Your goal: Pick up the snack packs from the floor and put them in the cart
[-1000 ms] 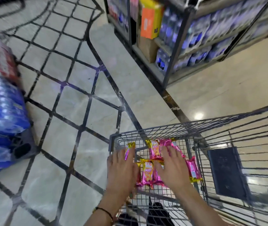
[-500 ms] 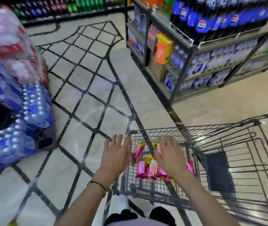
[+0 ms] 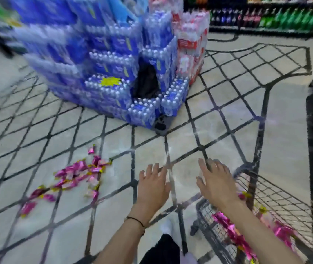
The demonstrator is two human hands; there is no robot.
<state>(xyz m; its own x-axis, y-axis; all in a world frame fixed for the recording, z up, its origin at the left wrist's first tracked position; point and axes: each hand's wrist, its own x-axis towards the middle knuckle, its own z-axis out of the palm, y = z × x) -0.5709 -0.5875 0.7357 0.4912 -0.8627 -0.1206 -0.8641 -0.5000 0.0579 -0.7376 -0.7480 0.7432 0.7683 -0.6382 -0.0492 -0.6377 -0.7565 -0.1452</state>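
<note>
**Snack packs** [image 3: 76, 169]: pink and gold, many, scattered loose on the floor [image 3: 218, 134]. They lie to the left of my left hand [image 3: 152, 187], near it but out of reach, and none is touched.

**Delivered packs** [image 3: 226, 225]: a pink heap inside the cart [image 3: 277, 193], lower than my right hand [image 3: 217, 185] and partly under that forearm.

**Left hand:** flat, fingers spread, holding nothing, over bare floor.

**Right hand:** likewise spread and empty, about level with the cart's rim at its corner.

**Change:** a second ago both hands lay inside the cart on the packs. Now both are out of it, and my view has swung round to the scatter.

**Reading:** one load is in, and the larger share appears not yet gathered. The next reach should go left and down.

**Beyond my fingertips:** a stack of bottled water [image 3: 113, 77], well apart from both hands.
</note>
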